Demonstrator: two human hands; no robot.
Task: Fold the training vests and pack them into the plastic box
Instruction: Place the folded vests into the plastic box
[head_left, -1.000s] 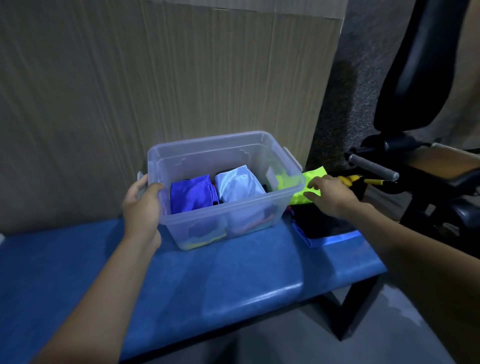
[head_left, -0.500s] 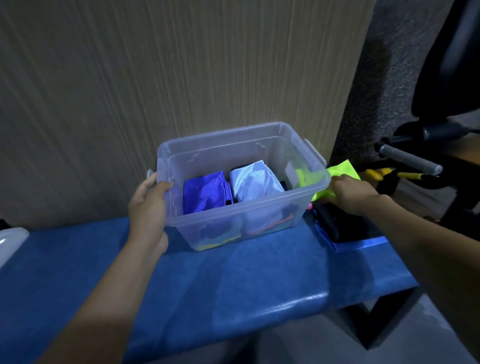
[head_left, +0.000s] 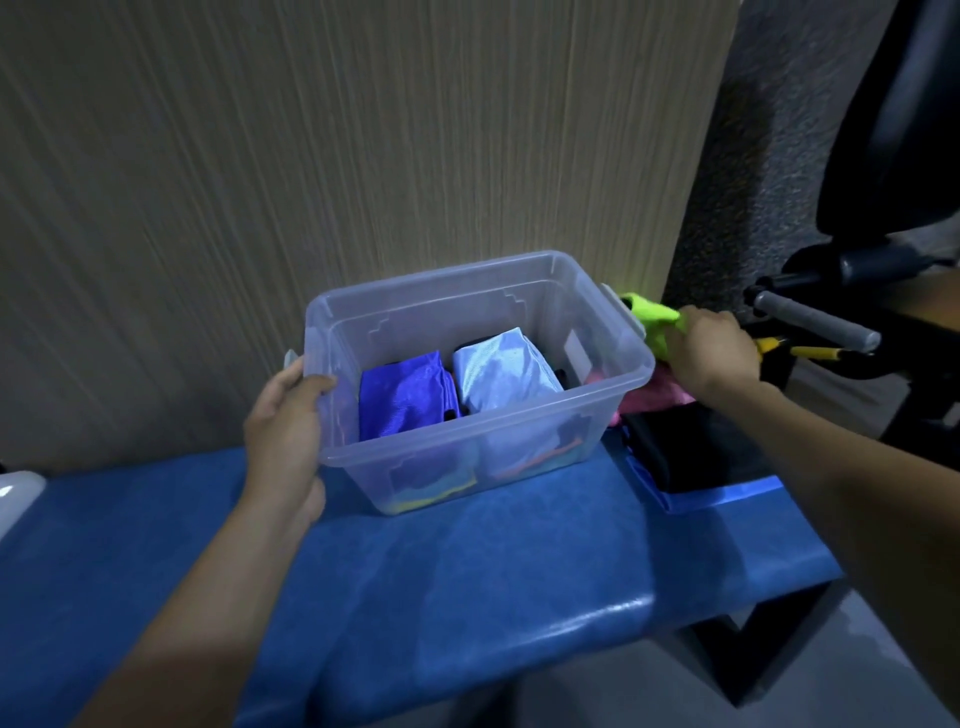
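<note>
Box label unreadable

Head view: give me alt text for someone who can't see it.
A person's left hand grips the left rim of a clear plastic box on a blue bench, while the right hand grips a neon green vest just outside the box. Folded blue and pale blue vests sit inside.

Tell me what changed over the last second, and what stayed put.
The right hand went from resting open on the neon green vest to gripping it and lifting it off the pile, uncovering a pink vest. The left hand still holds the plastic box; the folded vests inside are unmoved.
</note>
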